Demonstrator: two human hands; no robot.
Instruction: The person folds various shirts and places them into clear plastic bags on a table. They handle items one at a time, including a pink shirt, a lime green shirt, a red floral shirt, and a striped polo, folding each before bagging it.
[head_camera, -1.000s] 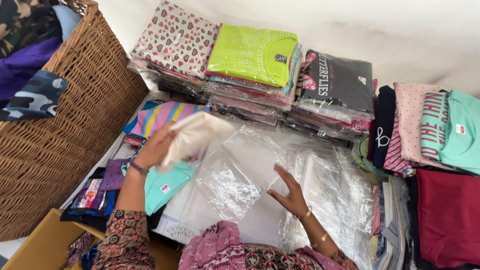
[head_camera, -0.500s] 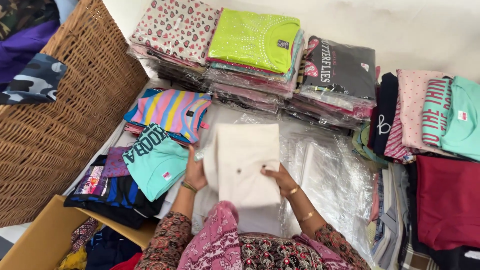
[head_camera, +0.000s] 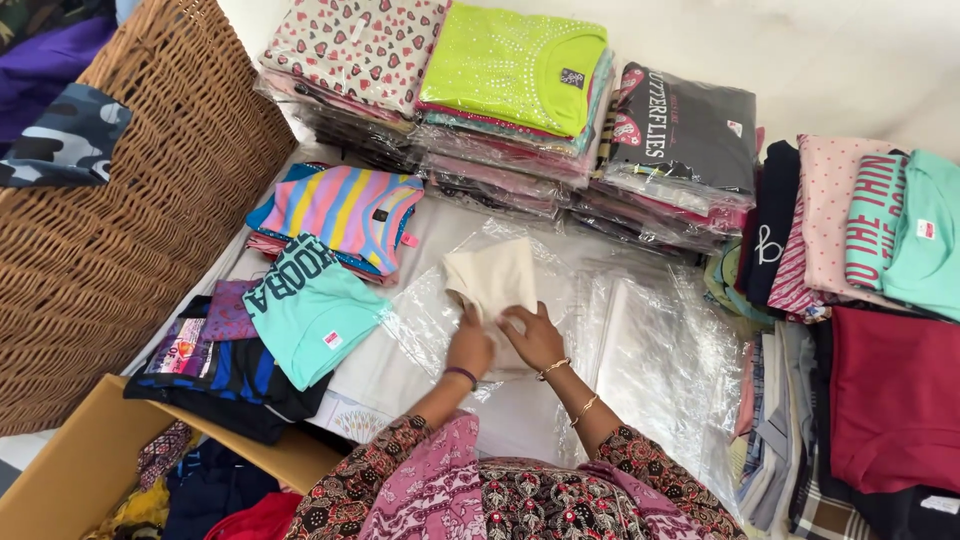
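Clear plastic bags (head_camera: 640, 340) are covering a pale surface ringed by stacks of folded shirts.
2 hands are meeting at the middle of it: the left hand (head_camera: 470, 345) and right hand (head_camera: 535, 335) are both pinching the near edge of a folded cream garment (head_camera: 495, 275), fingers closed on the cloth. It is lying on the plastic, just right of a teal T-shirt (head_camera: 315, 315) and a striped shirt (head_camera: 345, 205). A wicker basket (head_camera: 150, 220) is standing at far left.

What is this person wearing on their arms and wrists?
Both arms have dark sleeves printed with small red and pale flowers, ending below the elbow. The left hand has a dark purple band at the wrist; the right hand has thin gold bangles, with another further up the forearm.
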